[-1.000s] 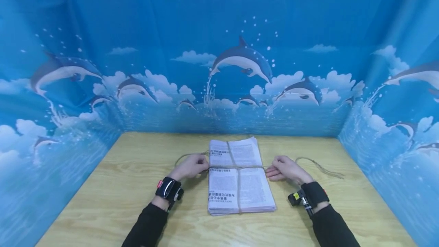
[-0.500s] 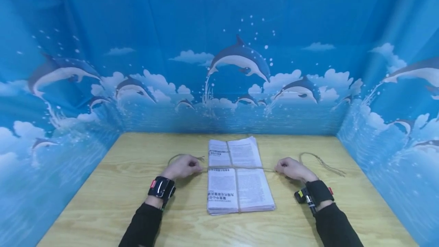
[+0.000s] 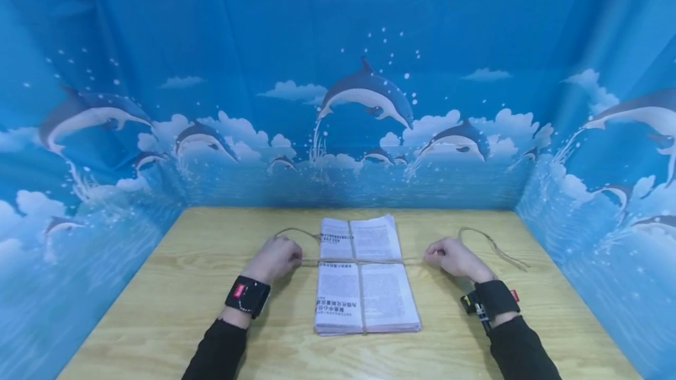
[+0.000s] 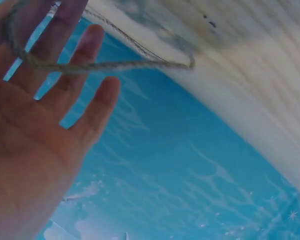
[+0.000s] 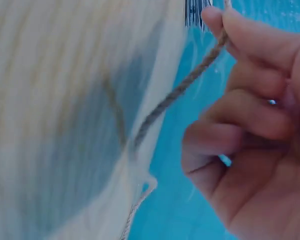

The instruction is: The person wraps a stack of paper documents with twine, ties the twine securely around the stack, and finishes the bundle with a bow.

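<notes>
A stack of printed newspaper sheets (image 3: 389, 301) lies on the table, with twine (image 3: 340, 261) crossing over its top lengthwise and sideways. Left of the stack, my left hand (image 3: 273, 258) holds the twine's left end, pulled straight out from the paper. In the left wrist view a length of twine (image 4: 110, 65) curves across the loosely spread fingers; the pinching fingertips are out of sight. On the other side, my right hand (image 3: 451, 258) pinches the right end between thumb and forefinger. The right wrist view shows the twine (image 5: 175, 95) hanging down from that pinch, other fingers curled.
The wooden table (image 3: 174, 304) is bounded at the back and sides by a blue dolphin-print curtain (image 3: 237, 75). A loose twine tail (image 3: 496, 248) lies beyond the right hand. Another loop (image 3: 297, 230) arcs behind the left hand.
Both hands have moved outward from the stack's sides, the left one farther. The twine between each hand and the paper now shows as a straight stretch.
</notes>
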A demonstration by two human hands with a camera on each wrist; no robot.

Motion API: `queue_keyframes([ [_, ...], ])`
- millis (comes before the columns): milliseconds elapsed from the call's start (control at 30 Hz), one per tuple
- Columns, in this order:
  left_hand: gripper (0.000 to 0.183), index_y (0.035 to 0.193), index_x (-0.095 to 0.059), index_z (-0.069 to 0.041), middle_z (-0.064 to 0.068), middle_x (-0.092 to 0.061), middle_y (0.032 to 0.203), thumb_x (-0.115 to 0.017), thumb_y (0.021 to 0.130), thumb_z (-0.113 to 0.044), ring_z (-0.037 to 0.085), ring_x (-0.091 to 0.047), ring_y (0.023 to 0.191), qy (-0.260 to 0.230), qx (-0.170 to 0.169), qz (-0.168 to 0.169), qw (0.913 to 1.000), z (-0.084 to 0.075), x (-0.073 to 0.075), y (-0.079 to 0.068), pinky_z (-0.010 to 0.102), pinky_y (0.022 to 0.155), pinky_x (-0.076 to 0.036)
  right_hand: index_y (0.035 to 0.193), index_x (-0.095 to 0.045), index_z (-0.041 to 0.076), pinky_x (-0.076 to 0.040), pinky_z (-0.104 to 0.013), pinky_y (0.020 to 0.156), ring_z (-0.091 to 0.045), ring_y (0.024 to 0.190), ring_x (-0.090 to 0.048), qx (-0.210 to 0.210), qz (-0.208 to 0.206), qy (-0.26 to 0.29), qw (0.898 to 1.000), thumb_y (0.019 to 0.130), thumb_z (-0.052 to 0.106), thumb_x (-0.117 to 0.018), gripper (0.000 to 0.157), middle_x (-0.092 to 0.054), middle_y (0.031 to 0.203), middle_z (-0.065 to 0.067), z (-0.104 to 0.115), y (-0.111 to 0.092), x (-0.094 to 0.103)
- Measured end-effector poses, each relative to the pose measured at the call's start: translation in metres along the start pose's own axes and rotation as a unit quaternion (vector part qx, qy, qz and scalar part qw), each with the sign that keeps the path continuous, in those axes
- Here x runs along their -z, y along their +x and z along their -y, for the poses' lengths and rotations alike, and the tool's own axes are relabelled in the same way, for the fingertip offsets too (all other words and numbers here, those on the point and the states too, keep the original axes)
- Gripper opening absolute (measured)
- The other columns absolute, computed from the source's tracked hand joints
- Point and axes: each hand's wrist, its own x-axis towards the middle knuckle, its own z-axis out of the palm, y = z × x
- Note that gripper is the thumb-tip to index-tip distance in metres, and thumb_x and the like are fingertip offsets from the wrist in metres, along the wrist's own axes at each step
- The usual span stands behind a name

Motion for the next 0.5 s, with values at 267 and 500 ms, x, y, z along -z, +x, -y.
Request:
queue_keyframes([
  [267, 0.008, 0.099, -0.066, -0.008, 0.007, -0.066, 0.086, -0.060, 0.096, -0.012, 0.017, -0.061, 0.077, -0.229, 0.047, 0.031, 0.9718, -0.001, 0.001, 0.001, 0.034, 0.072, -0.052, 0.107, -0.066, -0.008, -0.060, -0.035, 0.068, -0.022, 0.077, -0.073, -0.118, -0.083, 0.214, 0.966, 0.099, 0.017, -0.057, 0.027, -0.073, 0.092, -0.019, 0.019, 0.007, -0.016],
  [500, 0.030, 0.119, -0.057, 0.007, 0.027, -0.061, 0.102, -0.052, 0.102, -0.016, 0.027, -0.062, 0.085, -0.447, 0.062, 0.030, 0.8921, 0.007, 0.001, 0.002, 0.045, 0.079, -0.053, 0.115, -0.040, -0.002, -0.051, -0.036, 0.098, -0.020, 0.105, -0.068, -0.145, -0.119, 0.527, 0.829, 0.103, 0.006, -0.046, 0.016, -0.068, 0.106, -0.011, 0.037, 0.010, -0.027],
])
